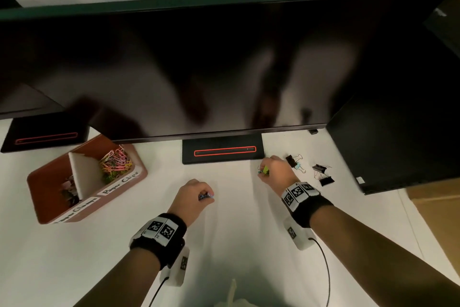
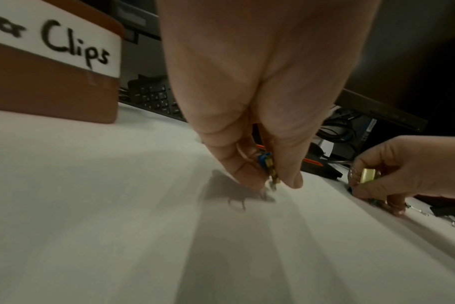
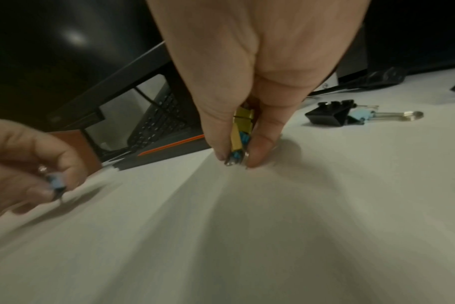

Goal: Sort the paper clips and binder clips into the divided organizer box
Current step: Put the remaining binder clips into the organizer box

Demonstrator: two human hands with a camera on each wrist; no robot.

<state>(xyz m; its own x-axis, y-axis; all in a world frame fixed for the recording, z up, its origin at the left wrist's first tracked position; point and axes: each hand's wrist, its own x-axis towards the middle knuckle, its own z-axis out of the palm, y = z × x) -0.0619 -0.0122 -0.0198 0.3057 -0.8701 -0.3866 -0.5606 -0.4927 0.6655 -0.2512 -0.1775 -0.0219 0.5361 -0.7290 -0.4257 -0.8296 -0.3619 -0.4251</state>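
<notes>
The brown organizer box [image 1: 119, 188] stands at the left, with coloured paper clips [image 1: 115, 161] in its right compartment and dark binder clips [image 1: 69, 192] in its left. My left hand [image 1: 196, 194] hovers just above the table and pinches small blue and yellow binder clips [image 2: 266, 164]. Further right, my right hand [image 1: 273, 169] pinches yellow and blue binder clips [image 3: 242, 131] with its fingertips [image 3: 256, 159] near the cloth. Black binder clips [image 1: 323, 174] and a light-blue one [image 3: 361, 115] lie loose to the right of that hand.
A large dark monitor [image 1: 199, 70] overhangs the back of the table, its stand base [image 1: 222, 151] between the hands. A second stand [image 1: 44, 136] sits at far left, a black case [image 1: 398, 144] at right. White cloth [image 1: 224, 244] covers the table.
</notes>
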